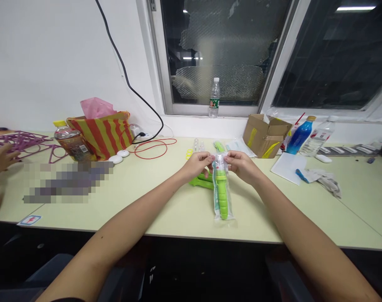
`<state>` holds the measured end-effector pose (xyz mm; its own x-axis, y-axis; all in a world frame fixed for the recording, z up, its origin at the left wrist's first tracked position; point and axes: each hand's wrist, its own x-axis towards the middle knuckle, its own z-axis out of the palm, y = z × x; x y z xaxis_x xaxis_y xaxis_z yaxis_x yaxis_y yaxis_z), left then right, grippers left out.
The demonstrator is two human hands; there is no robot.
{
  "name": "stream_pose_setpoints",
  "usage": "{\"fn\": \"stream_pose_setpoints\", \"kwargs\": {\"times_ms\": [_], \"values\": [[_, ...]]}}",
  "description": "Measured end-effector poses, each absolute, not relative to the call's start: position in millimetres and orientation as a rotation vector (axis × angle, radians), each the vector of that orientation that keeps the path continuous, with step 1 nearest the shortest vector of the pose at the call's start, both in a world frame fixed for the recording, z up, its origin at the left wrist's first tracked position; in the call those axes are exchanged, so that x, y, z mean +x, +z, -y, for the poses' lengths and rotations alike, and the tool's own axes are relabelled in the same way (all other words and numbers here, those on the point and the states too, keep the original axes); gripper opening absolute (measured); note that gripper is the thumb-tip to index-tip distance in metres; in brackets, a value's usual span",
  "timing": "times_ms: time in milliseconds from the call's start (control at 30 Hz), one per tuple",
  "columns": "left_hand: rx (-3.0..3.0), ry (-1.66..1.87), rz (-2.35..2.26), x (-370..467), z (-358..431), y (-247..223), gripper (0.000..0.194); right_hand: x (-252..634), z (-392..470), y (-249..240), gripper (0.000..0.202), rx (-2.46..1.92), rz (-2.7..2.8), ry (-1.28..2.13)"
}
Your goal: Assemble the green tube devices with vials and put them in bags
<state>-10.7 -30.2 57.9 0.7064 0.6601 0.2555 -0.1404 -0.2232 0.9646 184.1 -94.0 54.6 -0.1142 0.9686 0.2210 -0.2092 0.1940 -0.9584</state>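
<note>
A clear plastic bag (230,205) with a green ribbed tool (222,195) inside hangs down toward me over the pale table. My left hand (200,162) pinches the bag's top left edge. The top right edge is pinched between the fingers of my right hand (239,165). Through the film, the tool's upper end looks clear. Behind and left of the bag lie more green pieces (203,181), partly hidden by it and by my left hand. Beyond my hands are another green piece (219,146), small yellow rings (189,154) and clear parts (196,144).
An open cardboard box (263,136), bottles (300,135) and a cloth glove (328,180) stand or lie right. At left are a striped bag (107,136), an amber bottle (73,142), purple frames (27,142) and another person's hand (2,157). A red cable (155,144) lies behind.
</note>
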Motion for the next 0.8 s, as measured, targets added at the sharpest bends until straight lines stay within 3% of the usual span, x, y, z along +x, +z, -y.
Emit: {"fn": "stream_pose_setpoints", "kwargs": {"times_ms": [533,800], "values": [[1.660,0.915,-0.340,-11.4,28.9,59.4,0.042,190.3,89.2,49.3,0.029,-0.775,1.445,1.066],[1.467,0.863,-0.261,-7.9,30.7,56.9,0.041,186.3,94.5,48.7,0.031,-0.735,1.390,1.316]]}}
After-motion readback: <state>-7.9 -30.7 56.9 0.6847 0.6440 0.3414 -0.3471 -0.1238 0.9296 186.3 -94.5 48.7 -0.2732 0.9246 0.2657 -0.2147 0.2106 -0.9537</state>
